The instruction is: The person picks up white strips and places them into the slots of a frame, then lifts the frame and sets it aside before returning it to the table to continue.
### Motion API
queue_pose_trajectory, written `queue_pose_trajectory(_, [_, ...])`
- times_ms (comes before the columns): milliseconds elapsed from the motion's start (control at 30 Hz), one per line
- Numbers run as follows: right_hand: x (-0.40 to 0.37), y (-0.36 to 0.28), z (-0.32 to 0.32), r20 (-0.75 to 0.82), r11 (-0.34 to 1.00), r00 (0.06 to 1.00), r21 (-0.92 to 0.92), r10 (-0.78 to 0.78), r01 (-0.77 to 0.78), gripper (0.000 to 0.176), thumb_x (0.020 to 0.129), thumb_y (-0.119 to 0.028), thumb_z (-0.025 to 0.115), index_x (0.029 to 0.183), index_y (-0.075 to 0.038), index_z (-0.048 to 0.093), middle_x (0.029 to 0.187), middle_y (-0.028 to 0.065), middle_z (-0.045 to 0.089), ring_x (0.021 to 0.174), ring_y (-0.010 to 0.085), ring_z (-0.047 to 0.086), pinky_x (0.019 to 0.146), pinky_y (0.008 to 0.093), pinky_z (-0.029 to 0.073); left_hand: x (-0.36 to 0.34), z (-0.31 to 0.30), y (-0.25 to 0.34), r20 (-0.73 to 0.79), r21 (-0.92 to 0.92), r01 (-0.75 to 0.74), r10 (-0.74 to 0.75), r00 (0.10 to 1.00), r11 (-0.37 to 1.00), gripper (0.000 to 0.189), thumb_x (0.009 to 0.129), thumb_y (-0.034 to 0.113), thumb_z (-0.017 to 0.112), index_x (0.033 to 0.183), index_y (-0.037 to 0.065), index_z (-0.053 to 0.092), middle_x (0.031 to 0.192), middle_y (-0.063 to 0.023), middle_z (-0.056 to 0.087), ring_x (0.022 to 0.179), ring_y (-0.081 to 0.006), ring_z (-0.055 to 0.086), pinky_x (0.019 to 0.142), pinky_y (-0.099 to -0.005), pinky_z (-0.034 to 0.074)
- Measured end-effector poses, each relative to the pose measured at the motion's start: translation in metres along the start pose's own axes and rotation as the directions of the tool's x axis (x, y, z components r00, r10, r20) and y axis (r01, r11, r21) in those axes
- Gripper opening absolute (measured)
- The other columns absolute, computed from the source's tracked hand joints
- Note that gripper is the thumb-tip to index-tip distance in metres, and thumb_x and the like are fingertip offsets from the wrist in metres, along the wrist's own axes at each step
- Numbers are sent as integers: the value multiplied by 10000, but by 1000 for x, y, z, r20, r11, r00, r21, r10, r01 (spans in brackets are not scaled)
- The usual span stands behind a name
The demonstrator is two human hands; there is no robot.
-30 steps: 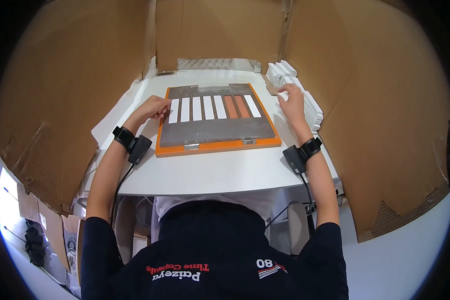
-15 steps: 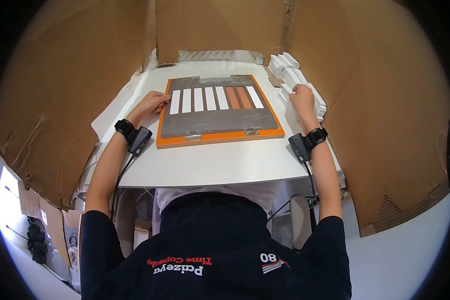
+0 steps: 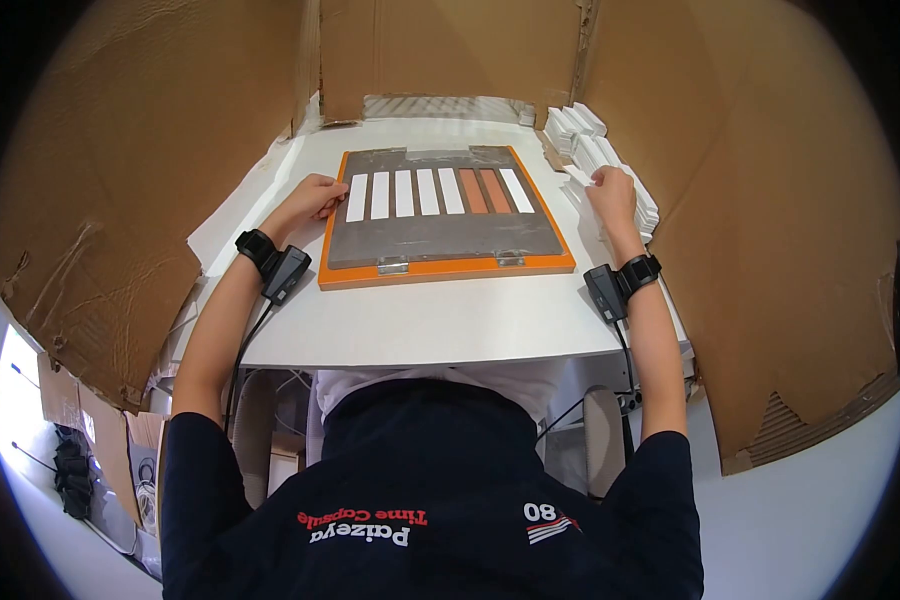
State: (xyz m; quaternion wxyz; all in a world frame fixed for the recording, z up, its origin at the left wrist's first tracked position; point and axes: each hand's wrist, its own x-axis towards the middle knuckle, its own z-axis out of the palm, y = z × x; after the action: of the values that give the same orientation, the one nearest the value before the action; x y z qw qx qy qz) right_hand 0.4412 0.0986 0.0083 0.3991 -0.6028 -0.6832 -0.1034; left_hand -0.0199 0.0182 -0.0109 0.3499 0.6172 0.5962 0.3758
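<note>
A grey panel (image 3: 440, 240) with a row of slots lies on an orange board (image 3: 450, 272). White strips (image 3: 403, 193) fill most slots, while two slots toward the right show reddish-brown bottoms (image 3: 482, 191). My left hand (image 3: 315, 198) is closed with curled fingers against the board's left edge; whether it holds anything is hidden. To the right of the board, my right hand (image 3: 613, 195) pinches a white strip (image 3: 576, 175) that sticks out past the fingertips toward the upper left. Just beyond this hand are piled white strips (image 3: 596, 153).
Cardboard walls (image 3: 450, 50) enclose the white table (image 3: 430, 325) at the back and both sides. Clear clips (image 3: 394, 265) sit along the panel's front edge. A black device (image 3: 288, 276) with a cable is strapped to each wrist.
The whole view has shifted slightly. The white strip at my right fingertips now shows more plainly, tilted to the upper left. My left hand stays at the board's left edge.
</note>
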Motion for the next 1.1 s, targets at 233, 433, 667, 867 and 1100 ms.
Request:
queue_pose_trajectory(233, [3,7,8,-66,996,994,29,-86,88,185,632,17,559,790,12,656,822,236,620,800,371,602,751,415,472,3,-1,-2,2,26,19,-19,1000,999,271,885,238,528,724,23,562,528,27,429,444,-63,361,419,-229,291])
queue_pose_trajectory(433, [2,7,9,-26,998,998,12,-57,57,177,634,24,566,785,3,657,823,237,619,806,369,599,755,415,469,1,0,0,-8,12,7,-6,1000,1000,260,884,236,528,744,22,574,531,34,430,447,-62,361,422,-228,294])
queue_pose_trajectory(667, [4,8,14,-31,998,998,-27,-57,56,161,665,29,567,799,1,651,872,226,602,823,365,591,746,418,469,3,-2,-3,17,12,-5,5,1000,1000,271,884,243,525,708,39,554,513,29,424,436,-63,354,418,-232,286])
queue_pose_trajectory(867, [-2,-14,-5,-152,966,961,87,-230,245,157,671,43,586,804,-6,653,924,193,588,843,356,580,750,400,468,0,0,-2,6,2,-9,9,1000,1000,271,881,240,524,702,38,550,508,31,420,433,-61,352,420,-228,284])
queue_pose_trajectory(1100, [-3,-25,-14,93,957,960,148,-265,249,222,624,54,592,825,-6,666,843,195,634,805,344,609,735,383,481,-2,1,1,5,-23,-10,10,1000,1000,261,878,235,531,724,27,559,517,31,423,439,-59,357,418,-226,288])
